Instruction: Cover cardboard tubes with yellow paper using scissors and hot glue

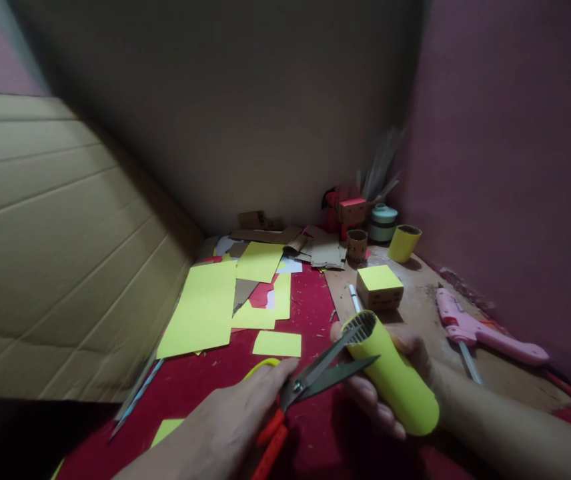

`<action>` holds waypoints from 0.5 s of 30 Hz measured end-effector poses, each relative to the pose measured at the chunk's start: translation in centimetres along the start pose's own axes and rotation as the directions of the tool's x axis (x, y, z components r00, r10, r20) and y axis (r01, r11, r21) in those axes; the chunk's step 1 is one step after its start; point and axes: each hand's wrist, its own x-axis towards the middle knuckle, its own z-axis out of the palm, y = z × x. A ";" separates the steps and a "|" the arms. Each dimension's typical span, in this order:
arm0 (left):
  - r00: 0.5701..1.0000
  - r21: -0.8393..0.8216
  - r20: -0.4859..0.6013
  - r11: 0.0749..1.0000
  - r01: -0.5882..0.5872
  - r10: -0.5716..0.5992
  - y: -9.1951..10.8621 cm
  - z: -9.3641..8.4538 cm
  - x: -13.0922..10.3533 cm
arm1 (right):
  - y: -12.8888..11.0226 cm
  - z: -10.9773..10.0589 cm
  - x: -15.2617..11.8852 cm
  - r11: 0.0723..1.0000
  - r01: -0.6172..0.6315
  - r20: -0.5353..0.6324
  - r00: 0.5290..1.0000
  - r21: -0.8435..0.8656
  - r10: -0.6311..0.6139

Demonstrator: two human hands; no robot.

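red cloth (315, 320), bare beside yellow tube (400, 380); left hand (225, 413) gripping scissors (298, 387), right hand (415, 353) tube.

The scene is dim, with light seeming to come from the left and above: beyond the hands, the short yellow tube (403, 245) and the small yellow-topped cardboard box (380, 297) cast soft shadows rightward. Deep shadow darkens the red cloth (310, 333) below the right hand (380, 393). Left of the left hand (235, 400), the creased tan cardboard panel (60, 267) catches pale light. Far details look soft and slightly grainy, and wide-angle stretching slants the outer edges
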 end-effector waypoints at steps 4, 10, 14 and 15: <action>0.994 0.193 0.105 0.981 0.007 -0.028 0.2 0.2 0.0 | -0.1 0.0 -0.1 0.999 -0.034 0.004 0.999 -0.012 0.034; 0.983 0.310 0.159 0.940 -0.141 0.095 0.5 0.1 0.4 | -0.5 0.6 -0.2 0.995 -0.094 -0.059 0.994 -0.017 0.093; 0.954 0.308 0.188 0.908 -0.283 0.233 -0.5 0.2 0.4 | -0.3 0.6 -0.1 0.995 -0.094 -0.022 0.995 -0.032 0.093; 0.956 0.324 0.166 0.902 -0.286 0.244 -0.8 0.3 0.3 | -0.3 0.5 -0.1 0.996 -0.082 -0.027 0.996 -0.046 0.081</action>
